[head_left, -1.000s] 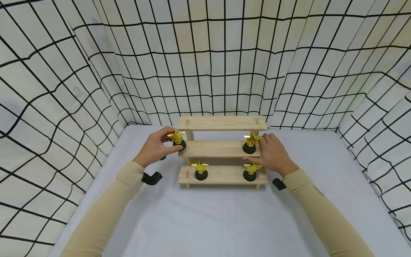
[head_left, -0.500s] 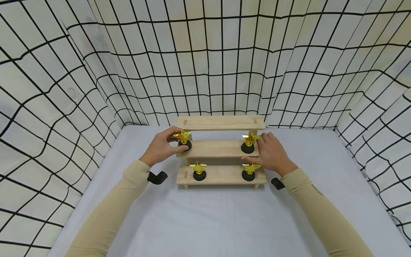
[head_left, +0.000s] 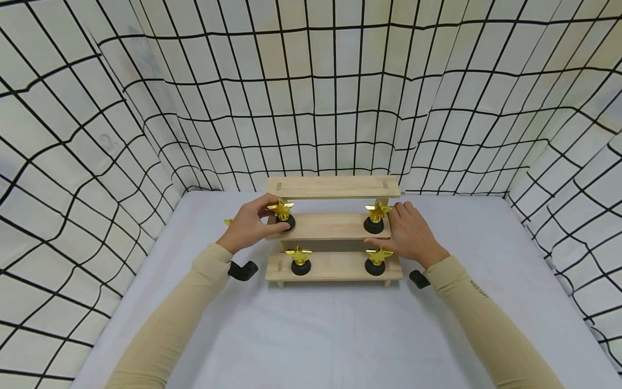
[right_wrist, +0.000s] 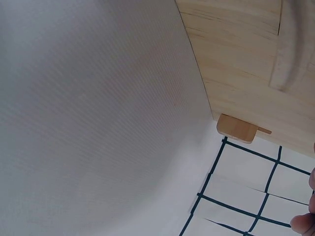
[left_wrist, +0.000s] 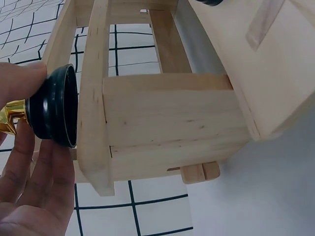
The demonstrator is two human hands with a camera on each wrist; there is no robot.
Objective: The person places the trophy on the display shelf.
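Note:
My left hand (head_left: 250,222) pinches a gold star trophy (head_left: 282,209) by its round black base (left_wrist: 53,108), thumb on one side and fingers on the other. The base is right at the left end of the middle board of a three-tier wooden display shelf (head_left: 330,226). My right hand (head_left: 413,232) grips the shelf's right end, its thumb in front below the middle board and its fingers toward the back. Close to that hand, another star trophy (head_left: 374,216) stands on the middle board. In the right wrist view, only some fingertips (right_wrist: 302,223) show at the edge.
Two star trophies stand on the bottom board, one left (head_left: 300,262) and one right (head_left: 376,262). A gold tip (head_left: 228,221) shows behind my left hand, the rest hidden. White cloth (head_left: 330,335) covers the table; black-gridded white walls (head_left: 335,97) surround it.
My left hand has moved right with the star trophy, from beside the middle board's left end to over that end. A gold tip has come into view behind it. The right hand stays in place.

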